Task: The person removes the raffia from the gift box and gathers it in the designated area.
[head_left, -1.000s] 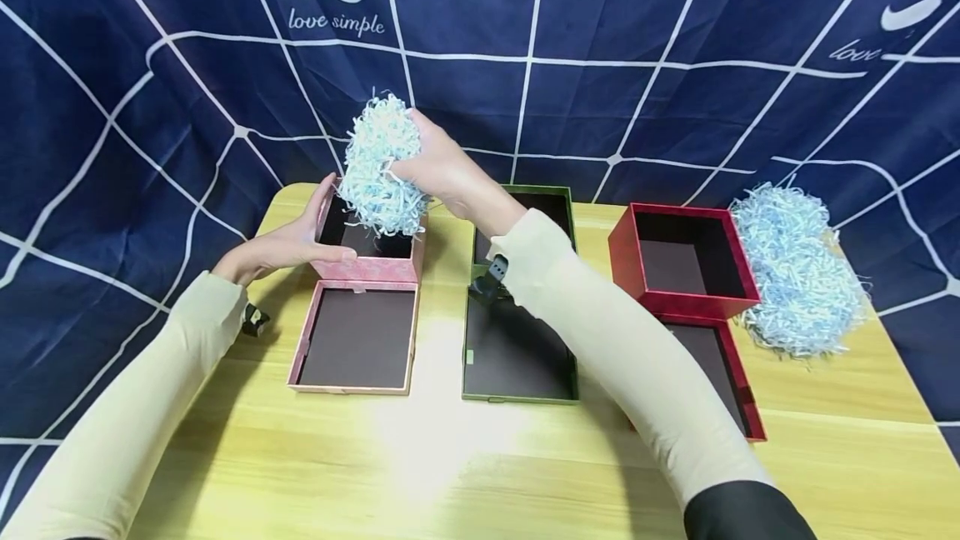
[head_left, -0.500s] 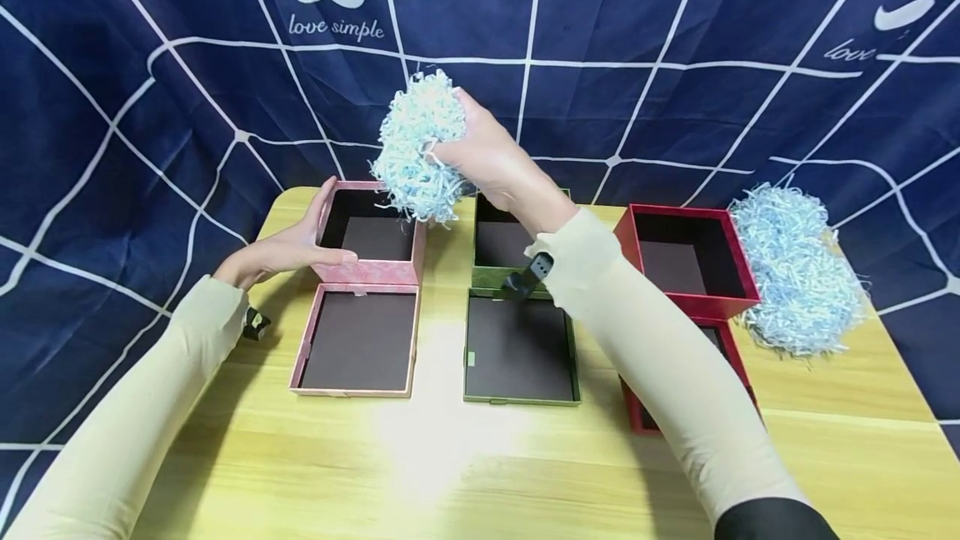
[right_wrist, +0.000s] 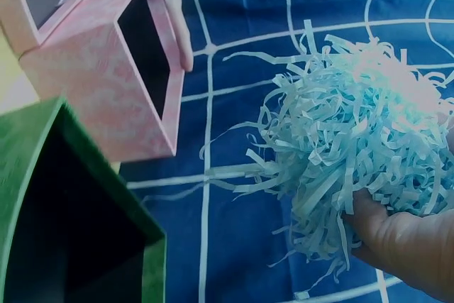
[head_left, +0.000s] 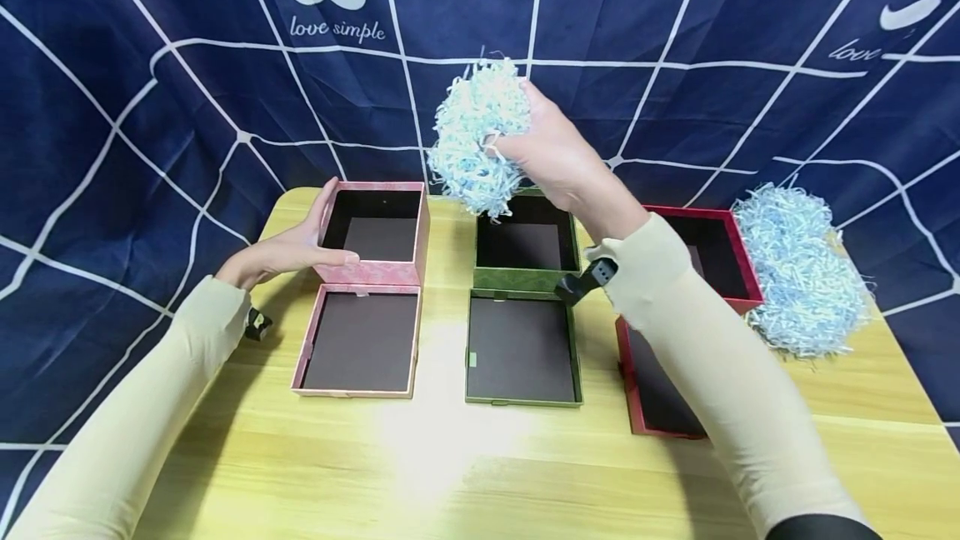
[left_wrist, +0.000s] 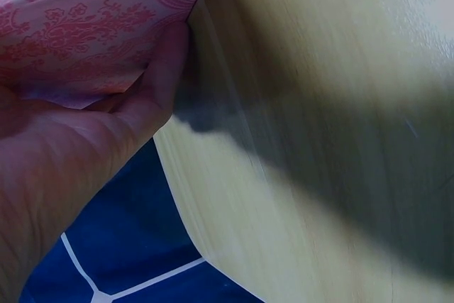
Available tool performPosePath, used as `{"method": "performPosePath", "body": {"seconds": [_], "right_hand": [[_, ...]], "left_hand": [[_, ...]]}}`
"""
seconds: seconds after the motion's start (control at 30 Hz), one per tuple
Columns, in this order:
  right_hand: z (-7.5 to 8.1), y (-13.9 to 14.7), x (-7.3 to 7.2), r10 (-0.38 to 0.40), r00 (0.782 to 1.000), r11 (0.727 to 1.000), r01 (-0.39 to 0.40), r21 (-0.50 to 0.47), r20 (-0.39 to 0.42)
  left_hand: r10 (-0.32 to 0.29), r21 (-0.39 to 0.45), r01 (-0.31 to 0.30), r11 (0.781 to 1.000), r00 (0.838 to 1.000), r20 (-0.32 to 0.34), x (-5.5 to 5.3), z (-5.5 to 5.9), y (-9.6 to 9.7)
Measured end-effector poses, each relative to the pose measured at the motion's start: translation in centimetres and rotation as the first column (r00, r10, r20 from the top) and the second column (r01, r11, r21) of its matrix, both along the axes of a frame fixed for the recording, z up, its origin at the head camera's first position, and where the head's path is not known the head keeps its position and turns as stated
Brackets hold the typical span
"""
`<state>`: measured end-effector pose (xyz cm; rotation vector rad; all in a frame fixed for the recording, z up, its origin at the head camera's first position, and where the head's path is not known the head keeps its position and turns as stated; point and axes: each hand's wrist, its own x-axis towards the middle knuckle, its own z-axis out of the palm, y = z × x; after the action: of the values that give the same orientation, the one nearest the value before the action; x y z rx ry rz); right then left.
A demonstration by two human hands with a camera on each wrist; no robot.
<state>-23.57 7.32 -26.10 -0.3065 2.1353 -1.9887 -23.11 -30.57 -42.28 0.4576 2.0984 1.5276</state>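
Note:
In the head view my right hand [head_left: 558, 148] grips a fluffy clump of pale blue shredded paper [head_left: 480, 136], raised above the green box [head_left: 525, 277]. The right wrist view shows my thumb pressed into the shredded paper [right_wrist: 340, 140], whose loose strands stick out. My left hand [head_left: 288, 244] holds the pink patterned box [head_left: 367, 273] at its left side, thumb along the front wall. Close up in the left wrist view, the hand [left_wrist: 92, 133] lies against the patterned wall of the box [left_wrist: 92, 26]. Dark interiors show in both boxes, with no paper inside.
Open lids lie in front of the boxes: a pink lid [head_left: 360, 340], a green lid [head_left: 522, 348] and a red lid [head_left: 660, 382]. A red box [head_left: 742, 269] stands right, partly behind my forearm. Beside it lies more shredded paper [head_left: 802, 273] on the wooden table [head_left: 420, 473].
My right hand has carried the shredded paper up and to the right, from over the pink box to over the green box. The left hand has stayed on the pink box.

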Motion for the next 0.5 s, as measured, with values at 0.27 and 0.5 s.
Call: {"method": "performPosePath", "body": {"seconds": [0.27, 0.5], "right_hand": [[0.4, 3.2, 0.8, -0.025, 0.999, 0.999, 0.024, -0.024, -0.026], [1.0, 6.2, 1.5, -0.040, 0.998, 0.991, 0.035, -0.126, -0.038]], "left_hand": [[0.000, 0.013, 0.000, 1.000, 1.000, 0.008, 0.0, 0.0, 0.1], [0.006, 0.015, -0.006, 1.000, 1.000, -0.003, -0.1, -0.2, 0.2]]}}
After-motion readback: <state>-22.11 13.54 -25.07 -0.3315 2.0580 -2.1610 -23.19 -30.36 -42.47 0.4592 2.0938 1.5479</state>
